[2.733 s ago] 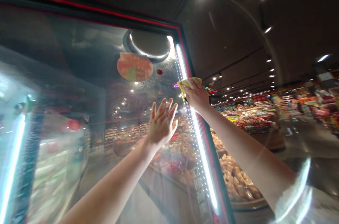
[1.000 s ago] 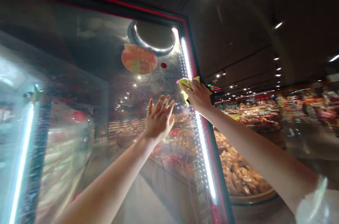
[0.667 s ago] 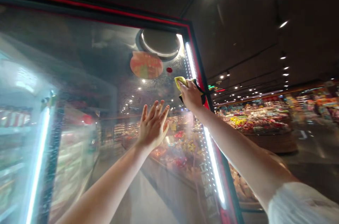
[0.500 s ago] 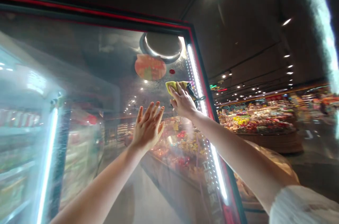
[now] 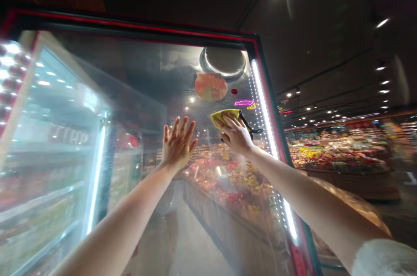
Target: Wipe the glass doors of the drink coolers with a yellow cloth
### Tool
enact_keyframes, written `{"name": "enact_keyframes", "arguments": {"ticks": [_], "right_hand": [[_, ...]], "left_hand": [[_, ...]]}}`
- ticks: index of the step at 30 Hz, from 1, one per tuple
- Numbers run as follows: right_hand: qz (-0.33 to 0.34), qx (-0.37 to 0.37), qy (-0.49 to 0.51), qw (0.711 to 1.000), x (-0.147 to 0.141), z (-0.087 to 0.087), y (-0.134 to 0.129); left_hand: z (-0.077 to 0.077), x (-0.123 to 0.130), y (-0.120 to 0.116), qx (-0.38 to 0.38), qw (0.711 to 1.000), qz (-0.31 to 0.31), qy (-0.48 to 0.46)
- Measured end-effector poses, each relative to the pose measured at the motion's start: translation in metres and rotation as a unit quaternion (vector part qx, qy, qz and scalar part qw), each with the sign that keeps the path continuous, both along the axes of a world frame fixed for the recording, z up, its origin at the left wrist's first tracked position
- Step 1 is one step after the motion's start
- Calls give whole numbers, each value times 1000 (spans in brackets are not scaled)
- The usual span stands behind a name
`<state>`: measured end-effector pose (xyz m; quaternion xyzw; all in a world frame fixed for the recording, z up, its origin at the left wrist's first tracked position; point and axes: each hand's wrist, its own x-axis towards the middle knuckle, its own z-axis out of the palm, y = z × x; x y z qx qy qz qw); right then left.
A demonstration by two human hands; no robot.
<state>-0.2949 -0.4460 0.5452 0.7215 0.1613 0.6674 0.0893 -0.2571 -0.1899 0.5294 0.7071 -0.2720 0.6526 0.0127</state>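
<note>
clock read on the view, 12 at top. my hands are apart. right hand [image 5: 237, 136], just past centre toward 3, holds the yellow cloth [image 5: 217, 118] under bent fingers; cloth looks laid against the glass pane [image 5: 137, 65]. left hand [image 5: 177, 147], at 8 from the cloth, holds nothing: fingers spread, palm toward the pane. it looks flat on the glass; true contact i can't tell.

risks, my judgement:

- cloth slip. fingers lie across the cloth rather than round it, so a corner could fold under or pull free if i press unevenly.
- snag. a dark loop [image 5: 258, 131] trails at 3 from the right hand, near the light strip [image 5: 260, 89]. sweeping toward 3 could hook or knock something along that edge.
- lifted edge. the reddish oval [image 5: 211, 87] sits at 11 from the cloth, the red dot [image 5: 234, 91] between 12 and 1. if they are stickers, rubbing could peel them; sticker or reflection, can't tell.
- fresh prints. bare left palm could mark the glass wherever it bears.
- pane shifting. both arms reach out toward it; if the dark frame [image 5: 146, 28] is hinged, leaning hard could swing it and cost me my balance. hinge not visible.
</note>
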Motion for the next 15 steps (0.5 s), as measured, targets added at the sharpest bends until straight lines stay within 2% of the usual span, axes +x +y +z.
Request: {"name": "enact_keyframes", "arguments": {"ticks": [1, 3, 6, 8, 9, 10, 12, 15], "right_hand": [[1, -31, 10, 999, -4, -7, -7], [-5, -15, 12, 1000, -9, -7, -21], [-12, 112, -8, 994, -5, 19, -21], [-10, 180, -20, 983, 3, 38, -2], [-7, 191, -23, 981, 6, 43, 10], [-1, 184, -25, 983, 9, 44, 22], [11, 121, -17, 992, 8, 32, 36], [14, -4, 14, 1000, -2, 1, 24]], "left_hand": [[-1, 2, 1, -1, 1000, -3, 2], [-4, 7, 1, 2, 1000, -11, 0], [-7, 12, 1, 0, 1000, -23, -8], [-7, 13, 1, -1, 1000, -27, -9], [-7, 13, 0, -2, 1000, -29, -8], [-7, 13, 0, -2, 1000, -30, -6], [-8, 12, 0, -1, 1000, -28, 0], [-9, 10, -1, 1, 1000, -16, 11]]}}
